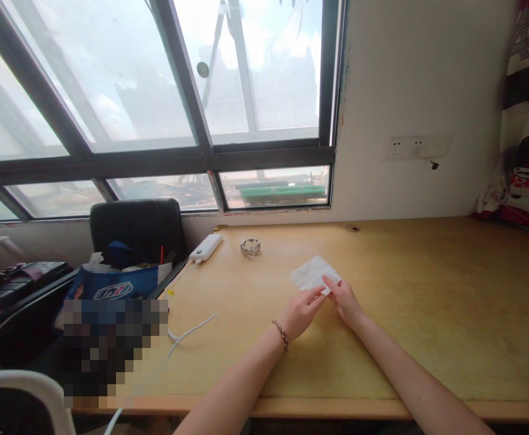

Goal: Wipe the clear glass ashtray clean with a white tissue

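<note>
A thin white sheet, like a tissue, is over the wooden table in front of me, its far part spread out and its near corner at my fingers. My left hand, with a beaded bracelet on the wrist, has its fingers closed at the near edge of the tissue. From the other side my right hand pinches the same corner, thumb on top. The two hands nearly meet there, and some fingertips are hidden.
On the table, a silver openwork ring stands near the back. A white power bank with a white cable lies by the left edge. Left of the table are a black chair and a blue bag. A window and wall stand behind.
</note>
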Demonstrator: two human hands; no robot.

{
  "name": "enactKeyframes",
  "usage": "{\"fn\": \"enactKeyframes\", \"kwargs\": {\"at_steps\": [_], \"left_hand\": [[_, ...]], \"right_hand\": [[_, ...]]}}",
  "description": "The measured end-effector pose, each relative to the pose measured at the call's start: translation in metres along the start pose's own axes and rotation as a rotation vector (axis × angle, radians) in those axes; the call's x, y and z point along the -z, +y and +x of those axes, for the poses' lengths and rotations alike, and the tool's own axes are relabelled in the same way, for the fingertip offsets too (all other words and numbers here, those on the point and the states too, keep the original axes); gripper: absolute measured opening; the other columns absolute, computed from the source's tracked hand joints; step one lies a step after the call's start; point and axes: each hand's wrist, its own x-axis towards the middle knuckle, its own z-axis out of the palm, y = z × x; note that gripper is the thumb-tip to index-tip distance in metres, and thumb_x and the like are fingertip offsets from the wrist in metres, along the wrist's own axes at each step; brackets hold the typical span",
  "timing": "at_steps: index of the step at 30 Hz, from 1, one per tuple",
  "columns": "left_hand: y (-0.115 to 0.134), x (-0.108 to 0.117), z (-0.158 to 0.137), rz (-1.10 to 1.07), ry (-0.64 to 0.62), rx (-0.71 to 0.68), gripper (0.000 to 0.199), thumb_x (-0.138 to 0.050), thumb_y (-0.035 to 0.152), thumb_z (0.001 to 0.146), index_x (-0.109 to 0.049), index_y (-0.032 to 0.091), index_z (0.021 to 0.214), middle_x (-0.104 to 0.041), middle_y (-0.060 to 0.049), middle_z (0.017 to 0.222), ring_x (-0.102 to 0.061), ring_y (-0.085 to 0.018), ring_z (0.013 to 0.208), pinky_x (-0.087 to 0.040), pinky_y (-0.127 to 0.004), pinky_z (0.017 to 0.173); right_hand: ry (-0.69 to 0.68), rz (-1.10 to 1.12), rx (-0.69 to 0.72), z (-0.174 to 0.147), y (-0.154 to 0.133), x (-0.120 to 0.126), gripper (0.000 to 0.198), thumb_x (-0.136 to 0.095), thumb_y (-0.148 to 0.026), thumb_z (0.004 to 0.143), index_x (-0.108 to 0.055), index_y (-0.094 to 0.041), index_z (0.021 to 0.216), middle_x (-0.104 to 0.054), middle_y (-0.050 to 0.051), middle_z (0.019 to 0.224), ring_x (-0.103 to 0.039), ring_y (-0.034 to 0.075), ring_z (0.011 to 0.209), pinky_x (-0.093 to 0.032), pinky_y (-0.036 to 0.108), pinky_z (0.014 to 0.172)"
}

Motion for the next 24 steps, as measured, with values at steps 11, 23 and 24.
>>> {"fn": "enactKeyframes", "kwargs": {"at_steps": [11, 23, 24], "left_hand": [[-0.012, 0.003, 0.008, 0.058, 0.28, 0.287, 0.029, -0.049, 0.025, 0.076, -0.051, 0.018, 0.104, -0.048, -0.01, 0.116, -0.04, -0.021, 0.112, -0.032, -0.041, 0.095], [-0.026, 0.01, 0.011, -1.211, 0.027, 0.831, 0.029, -0.058, 0.032, 0.071, -0.055, 0.01, 0.09, -0.063, -0.01, 0.084, -0.061, -0.016, 0.072, -0.048, -0.026, 0.065], [-0.024, 0.012, 0.011, -1.221, 0.014, 0.816, 0.028, -0.059, 0.03, 0.07, -0.056, 0.01, 0.09, -0.063, -0.01, 0.085, -0.061, -0.016, 0.074, -0.048, -0.026, 0.066]], "right_hand": [[0.182, -0.079, 0.029, 0.008, 0.009, 0.01, 0.034, -0.064, -0.042, 0.06, -0.062, -0.012, 0.076, -0.065, 0.004, 0.07, -0.059, 0.018, 0.061, -0.047, 0.026, 0.057], [0.012, 0.134, -0.081, -0.003, -0.009, 0.003, 0.033, -0.07, -0.037, 0.057, -0.063, -0.011, 0.076, -0.066, 0.007, 0.068, -0.061, 0.02, 0.059, -0.049, 0.03, 0.057], [0.001, 0.134, -0.085, -0.003, -0.01, 0.003, 0.032, -0.069, -0.037, 0.058, -0.063, -0.011, 0.076, -0.066, 0.007, 0.069, -0.062, 0.02, 0.06, -0.049, 0.03, 0.057]]}}
